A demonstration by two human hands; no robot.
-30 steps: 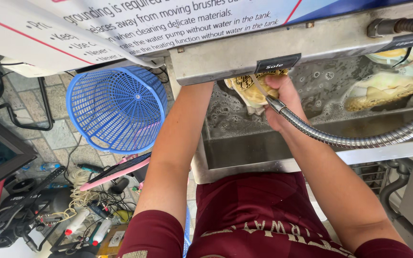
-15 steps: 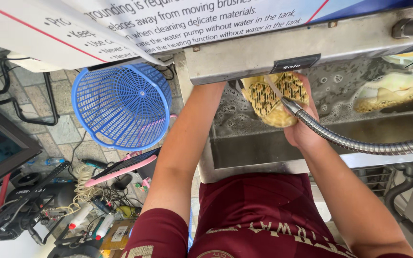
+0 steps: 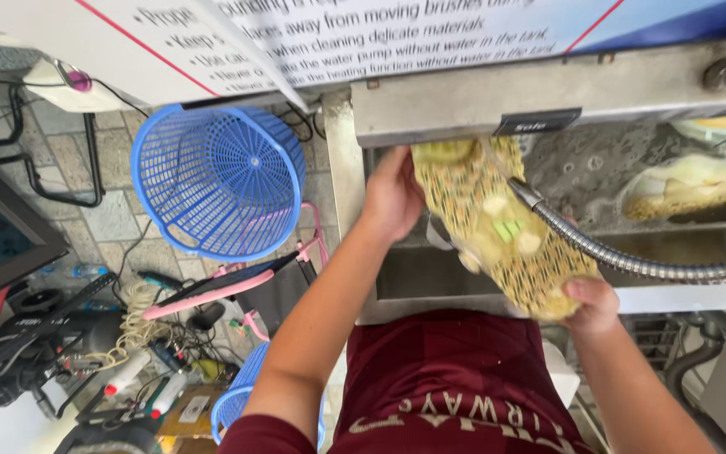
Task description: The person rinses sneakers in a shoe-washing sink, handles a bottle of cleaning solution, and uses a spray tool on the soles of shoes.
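Our left hand [image 3: 394,195] is curled around the far end of a yellow shoe with a patterned, studded rubber sole [image 3: 497,227], fingers closed on its edge just below the steel housing. Our right hand [image 3: 591,304] pinches the near end, thumb pressed on the sole. Gripped at both ends like this, the shoe is held sole-up and slanted, far left to near right, above the stainless steel wash tank [image 3: 430,286]; that seems to keep the tread facing us. A flexible ribbed metal hose [image 3: 632,262] comes in from the right, its nozzle meeting the shoe's right side, as if to run water over it. Further right, another pale yellow shoe [image 3: 691,189] lies in foamy water. Left of the tank, a round blue plastic mesh basket [image 3: 216,181] lies tipped on the paved floor, with a tangle of cables and tools [image 3: 128,353] nearer us.
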